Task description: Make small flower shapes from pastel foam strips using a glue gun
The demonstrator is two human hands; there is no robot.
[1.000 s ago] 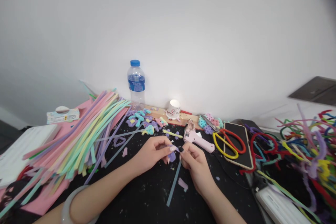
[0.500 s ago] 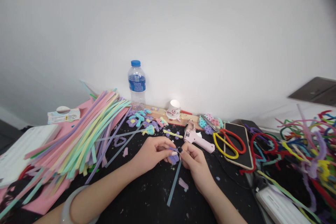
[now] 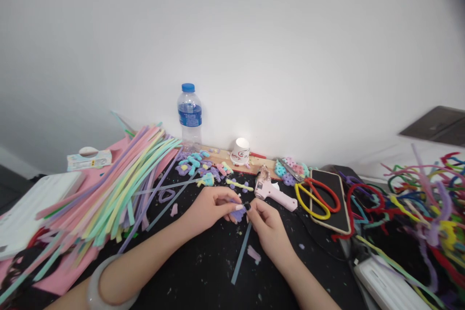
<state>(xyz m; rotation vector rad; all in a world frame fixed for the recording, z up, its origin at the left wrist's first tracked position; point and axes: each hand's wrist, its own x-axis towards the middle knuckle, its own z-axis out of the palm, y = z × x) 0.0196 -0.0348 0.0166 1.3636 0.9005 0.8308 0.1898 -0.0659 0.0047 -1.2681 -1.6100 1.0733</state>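
Over the middle of the black work surface, my left hand (image 3: 208, 210) pinches a small purple fuzzy piece (image 3: 238, 214), apparently bent pipe cleaner. My right hand (image 3: 269, 225) is closed at the piece's right edge, thumb and forefinger pressed together there. Fingers cover part of the piece, so its full shape is hidden. Below the hands lies a translucent grey-blue stick (image 3: 240, 257), with a pale lilac scrap (image 3: 254, 255) beside it. Just beyond my right hand rests a pink glue gun (image 3: 278, 195). Fuzzy turquoise, purple and yellow shapes (image 3: 194, 162) are gathered behind my left hand.
Pastel pipe cleaners (image 3: 109, 189) lie heaped at left, near a white box (image 3: 54, 191). A water bottle (image 3: 189, 116) and paper cup (image 3: 240, 151) stand by the wall. Scissors (image 3: 315, 198) overlap a phone (image 3: 332, 189); tangled pipe cleaners (image 3: 428, 203) and a power strip (image 3: 388, 283) occupy the right.
The purple piece has turned between my fingers, and more of it shows beside my left thumb. Both hands have shifted only slightly; the surrounding things stay put.
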